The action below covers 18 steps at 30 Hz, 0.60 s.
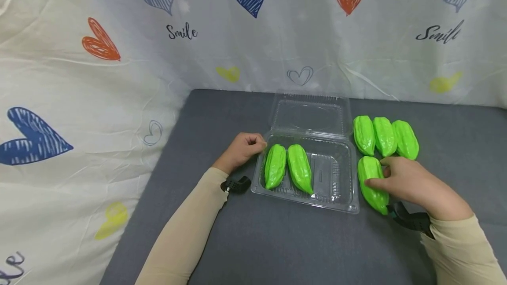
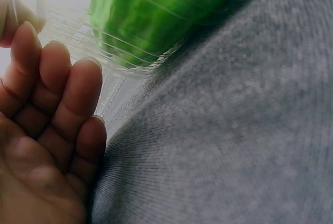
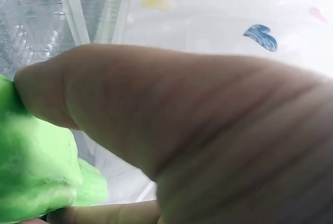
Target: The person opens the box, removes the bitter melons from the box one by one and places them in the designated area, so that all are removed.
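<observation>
A clear plastic clamshell container (image 1: pixel 317 206) lies with its lid folded back, and two green ridged star fruits (image 1: pixel 275 166) sit side by side in its left half. My left hand (image 1: pixel 241 149) pinches the tray's left rim near the hinge corner. In the left wrist view, one fruit (image 2: pixel 151 15) shows through the plastic wall, beside my curled fingers (image 2: pixel 80 86). To the right of the tray, my right hand (image 1: pixel 412 184) grips another star fruit (image 1: pixel 370 170) between thumb and fingers. The right wrist view shows the thumb (image 3: pixel 104 88) pressed against that fruit (image 3: pixel 36 166).
Three more star fruits (image 1: pixel 385 136) lie in a row behind my right hand, right of the open lid (image 1: pixel 310 113). The grey tabletop (image 1: pixel 277 245) meets a white curtain (image 1: pixel 277 47) printed with hearts at the back and left.
</observation>
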{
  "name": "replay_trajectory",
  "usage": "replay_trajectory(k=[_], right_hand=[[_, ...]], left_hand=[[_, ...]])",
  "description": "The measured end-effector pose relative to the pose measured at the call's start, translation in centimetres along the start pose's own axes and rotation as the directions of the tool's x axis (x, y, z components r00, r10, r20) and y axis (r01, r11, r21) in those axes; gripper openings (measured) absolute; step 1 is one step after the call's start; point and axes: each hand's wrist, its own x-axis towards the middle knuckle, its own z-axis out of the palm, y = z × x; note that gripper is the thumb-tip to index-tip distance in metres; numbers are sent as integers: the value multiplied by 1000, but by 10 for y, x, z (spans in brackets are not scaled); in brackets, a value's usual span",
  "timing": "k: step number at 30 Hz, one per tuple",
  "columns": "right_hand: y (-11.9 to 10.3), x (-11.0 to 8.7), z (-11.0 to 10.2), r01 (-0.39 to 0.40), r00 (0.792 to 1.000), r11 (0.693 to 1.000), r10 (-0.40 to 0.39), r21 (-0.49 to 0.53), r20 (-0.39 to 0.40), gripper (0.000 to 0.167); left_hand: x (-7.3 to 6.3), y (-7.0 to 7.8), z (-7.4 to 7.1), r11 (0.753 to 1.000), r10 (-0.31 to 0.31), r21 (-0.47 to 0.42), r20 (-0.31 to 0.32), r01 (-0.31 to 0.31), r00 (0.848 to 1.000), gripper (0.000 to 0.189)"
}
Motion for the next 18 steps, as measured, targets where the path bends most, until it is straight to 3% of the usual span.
replay_trajectory(k=[18], right_hand=[[9,9,8,6,1000,1000,-6,-5,-23,48]], left_hand=[[1,-1,-1,1000,11,4,7,-11,1000,31]])
